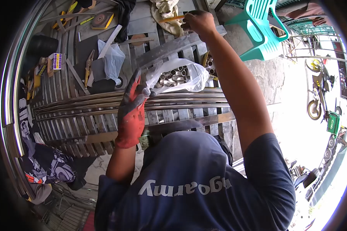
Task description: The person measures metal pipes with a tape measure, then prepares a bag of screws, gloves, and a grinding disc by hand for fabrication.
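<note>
My left hand (pixel 132 111), in a red glove with dark fingers, has one finger stretched upward and a small round metal piece (pixel 146 92) against its thumb side. It is beside a clear plastic bag (pixel 196 75) of short metal tube fittings (pixel 173 75). Farther forward, my right hand (pixel 198 25) is bare and closed round a thin yellow stick (pixel 172 19), which points left over a cream cloth (pixel 167 11). Below the bag, long shiny metal tubes (pixel 173 99) lie across the slatted metal bench (pixel 69 125). A flat metal bar (pixel 162 52) lies above the bag.
Pliers (pixel 89 66), a second plastic bag (pixel 112 63), a yellow-edged tool (pixel 103 20) and small boxes (pixel 57 61) lie at the left. Upright shiny tubes (pixel 11 88) edge the far left. A turquoise plastic chair (pixel 258 30) stands at the upper right, with motorcycles (pixel 318 86) beyond.
</note>
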A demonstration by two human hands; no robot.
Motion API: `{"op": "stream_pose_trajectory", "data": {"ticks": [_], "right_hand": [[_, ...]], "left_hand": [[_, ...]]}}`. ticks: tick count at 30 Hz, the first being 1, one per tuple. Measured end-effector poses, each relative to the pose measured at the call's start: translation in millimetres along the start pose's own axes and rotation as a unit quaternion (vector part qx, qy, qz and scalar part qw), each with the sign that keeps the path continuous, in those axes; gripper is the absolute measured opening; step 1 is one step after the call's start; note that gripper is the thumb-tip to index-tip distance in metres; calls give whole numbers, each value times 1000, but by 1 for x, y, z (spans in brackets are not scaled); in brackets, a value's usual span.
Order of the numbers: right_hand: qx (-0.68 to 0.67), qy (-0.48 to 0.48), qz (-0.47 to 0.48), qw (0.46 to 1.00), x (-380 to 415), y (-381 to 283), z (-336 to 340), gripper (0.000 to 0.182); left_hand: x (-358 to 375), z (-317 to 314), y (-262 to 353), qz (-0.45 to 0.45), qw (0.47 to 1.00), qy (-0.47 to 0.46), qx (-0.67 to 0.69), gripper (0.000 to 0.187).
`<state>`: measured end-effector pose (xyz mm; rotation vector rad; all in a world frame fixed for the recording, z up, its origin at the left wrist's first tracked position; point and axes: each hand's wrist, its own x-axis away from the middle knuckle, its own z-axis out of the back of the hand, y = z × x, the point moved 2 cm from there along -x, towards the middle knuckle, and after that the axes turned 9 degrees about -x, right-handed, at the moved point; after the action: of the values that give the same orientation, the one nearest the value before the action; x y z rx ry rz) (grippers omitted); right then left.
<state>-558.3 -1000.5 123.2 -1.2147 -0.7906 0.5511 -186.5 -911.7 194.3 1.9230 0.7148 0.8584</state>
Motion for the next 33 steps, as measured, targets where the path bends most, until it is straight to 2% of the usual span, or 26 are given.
{"op": "stream_pose_trajectory", "data": {"ticks": [2,4,5,7,9,11,12,13,15,17,19,21,24,26,27,30,33], "right_hand": [[75,-43,52,995,-3,-14,-11,29],[87,-253,62,961,44,-65,-1,30],[90,-358,66,927,72,-81,4,31],[64,-556,-39,828,111,-70,11,35],[124,-576,-49,806,142,-31,-2,43],[322,-479,51,815,156,17,-19,49],[435,-431,84,786,158,40,-31,49],[475,-387,119,781,155,64,-42,46],[433,-326,137,829,145,96,-60,43],[415,-286,158,849,149,116,-69,45],[447,-271,99,847,153,110,-75,47],[514,-284,-43,808,166,103,-86,47],[542,-278,-74,790,167,103,-94,46],[512,-263,-78,814,154,117,-92,45],[497,-257,-79,825,152,113,-90,44],[521,-235,-18,820,162,103,-83,41],[511,-245,60,822,157,120,-75,41]], "left_hand": [[1,1,2,-6,1000,-21,11,73],[-1,-3,4,0,1000,-9,12,75],[-1,-5,5,1,1000,0,12,76],[0,-8,3,-3,1000,15,3,76],[0,-8,7,-8,1000,17,-1,77],[-3,-13,11,-11,1000,-2,9,77],[-4,-16,11,-17,1000,-26,0,77],[-6,-16,13,-21,998,-50,-8,77],[-7,-20,12,-18,996,-81,-22,76],[-4,-25,8,-6,995,-95,-34,75],[-1,-31,9,-5,995,-92,-44,75],[5,-34,8,-2,996,-80,-44,76],[7,-32,6,3,998,-44,-38,79],[10,-32,8,12,999,-14,-38,77],[10,-26,7,12,999,-31,-26,75],[6,-14,2,8,998,-54,-10,72],[8,-22,6,8,999,-38,-28,77]]}}
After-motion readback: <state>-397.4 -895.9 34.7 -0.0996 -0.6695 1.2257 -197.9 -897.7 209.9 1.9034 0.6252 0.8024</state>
